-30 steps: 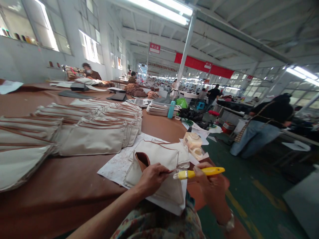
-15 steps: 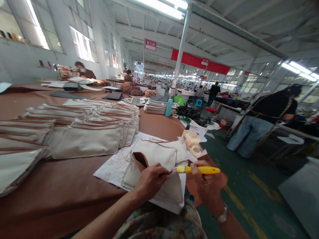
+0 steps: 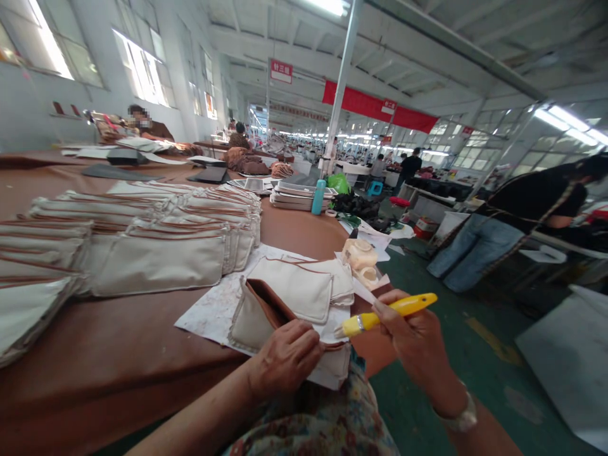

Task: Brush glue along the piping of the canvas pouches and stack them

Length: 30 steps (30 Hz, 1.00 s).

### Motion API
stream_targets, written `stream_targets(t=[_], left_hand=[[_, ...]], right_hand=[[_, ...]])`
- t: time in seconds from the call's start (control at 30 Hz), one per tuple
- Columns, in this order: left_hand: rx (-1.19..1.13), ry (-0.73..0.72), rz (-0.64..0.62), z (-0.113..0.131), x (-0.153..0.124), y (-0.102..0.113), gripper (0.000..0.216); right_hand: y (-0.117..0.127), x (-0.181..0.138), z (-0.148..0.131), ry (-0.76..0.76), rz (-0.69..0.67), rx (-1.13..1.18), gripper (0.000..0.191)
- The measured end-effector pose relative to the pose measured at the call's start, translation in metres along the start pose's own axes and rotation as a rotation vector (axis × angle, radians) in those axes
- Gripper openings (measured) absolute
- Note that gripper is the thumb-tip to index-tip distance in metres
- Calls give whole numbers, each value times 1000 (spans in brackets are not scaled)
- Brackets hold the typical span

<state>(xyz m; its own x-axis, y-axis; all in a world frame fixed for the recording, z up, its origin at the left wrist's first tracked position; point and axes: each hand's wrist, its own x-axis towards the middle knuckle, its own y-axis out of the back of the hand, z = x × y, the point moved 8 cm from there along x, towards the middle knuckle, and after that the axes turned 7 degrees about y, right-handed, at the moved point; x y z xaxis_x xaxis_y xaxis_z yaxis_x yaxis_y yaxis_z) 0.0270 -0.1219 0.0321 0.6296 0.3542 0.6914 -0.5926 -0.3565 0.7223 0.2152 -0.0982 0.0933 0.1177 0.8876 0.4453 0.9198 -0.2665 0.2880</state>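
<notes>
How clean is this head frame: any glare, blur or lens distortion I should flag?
Head view: the windows at upper left are blown out and the ceiling tube glares; wide-lens bending tilts the pillar and stretches the edges; the left hand on the canvas pouch and the right hand with the yellow brush are reasonably sharp; the far hall is soft.

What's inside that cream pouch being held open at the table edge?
The cream pouch shows a brown lining at its mouth. The left hand covers its lower part, so any contents cannot be seen. The right hand holds a yellow brush nearby.
</notes>
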Motion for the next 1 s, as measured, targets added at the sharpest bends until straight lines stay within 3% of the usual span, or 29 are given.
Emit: stream_targets(t=[0.17,0.3,0.37,0.53,0.7,0.87,0.93,1.0], left_hand=[[17,-37,-30,6,-6,3,19],[-1,-43,1,8,-8,7,18],[8,-61,-2,11,-10,7,16],[21,-77,-7,11,-16,9,12],[0,-48,-4,7,-17,8,15],[-47,74,-45,2,-23,5,16],[-143,178,-50,-5,-35,7,26],[-270,372,-9,-23,-51,13,41]], right_hand=[[-13,-1,11,-113,-299,83,27],[6,7,12,-102,-127,66,24],[2,7,11,-103,-87,99,26],[-30,-1,15,-156,-297,173,25],[-20,1,25,-169,-141,207,23],[-31,-20,37,-250,-344,228,22],[-11,-25,49,-308,-216,269,22],[16,-29,63,-347,12,308,26]])
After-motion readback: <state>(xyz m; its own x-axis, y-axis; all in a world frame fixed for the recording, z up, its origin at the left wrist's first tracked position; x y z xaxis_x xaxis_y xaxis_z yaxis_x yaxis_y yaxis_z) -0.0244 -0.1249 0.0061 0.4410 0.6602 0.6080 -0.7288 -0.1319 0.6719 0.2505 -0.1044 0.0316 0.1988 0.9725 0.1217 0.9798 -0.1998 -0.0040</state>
